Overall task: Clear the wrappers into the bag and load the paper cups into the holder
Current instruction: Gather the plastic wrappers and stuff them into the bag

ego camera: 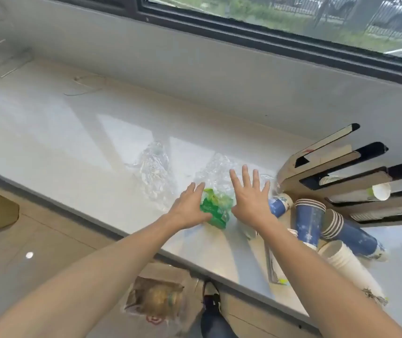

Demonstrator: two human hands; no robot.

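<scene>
A crumpled green plastic wrapper lies on the white counter, between my two hands. My left hand rests against its left side and my right hand hovers at its right, fingers spread, both holding nothing. Clear plastic wrappers lie just behind: one to the left, another beyond my right fingertips. Stacks of blue and white paper cups lie on their sides at the right. The slotted cup holder stands behind them with a few cups in its slots.
A clear bag with brown contents sits on the floor below the counter edge, beside my shoe. A window runs along the wall behind the counter. A flat printed sheet lies near the counter's front edge.
</scene>
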